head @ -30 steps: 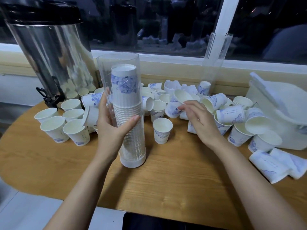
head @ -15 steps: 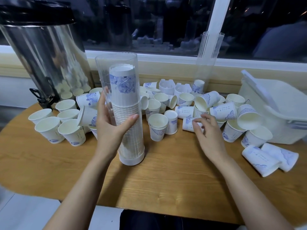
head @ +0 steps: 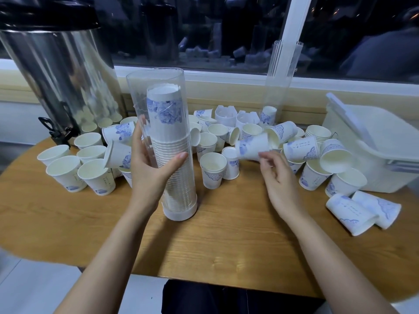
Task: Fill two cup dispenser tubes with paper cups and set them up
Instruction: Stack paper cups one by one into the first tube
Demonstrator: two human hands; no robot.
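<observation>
A clear dispenser tube (head: 158, 91) stands upright on its white base on the wooden table (head: 226, 241), holding an upside-down stack of blue-patterned paper cups that fills most of its height. My left hand (head: 149, 168) grips the tube's middle, thumb in front. My right hand (head: 276, 177) pinches one paper cup (head: 251, 148) by its rim, lifted on its side above the loose cups. A second clear tube (head: 281, 80) stands at the back by the window, with one cup at its foot.
Several loose paper cups (head: 213, 168) stand and lie across the table's back half. A steel drinks urn (head: 56, 82) rises at back left. A white plastic bin (head: 374, 146) sits at right, with two cups (head: 360, 211) lying before it.
My right hand drew back from the pile and now holds one cup lifted off the table. My left hand and the tube have stayed in place.
</observation>
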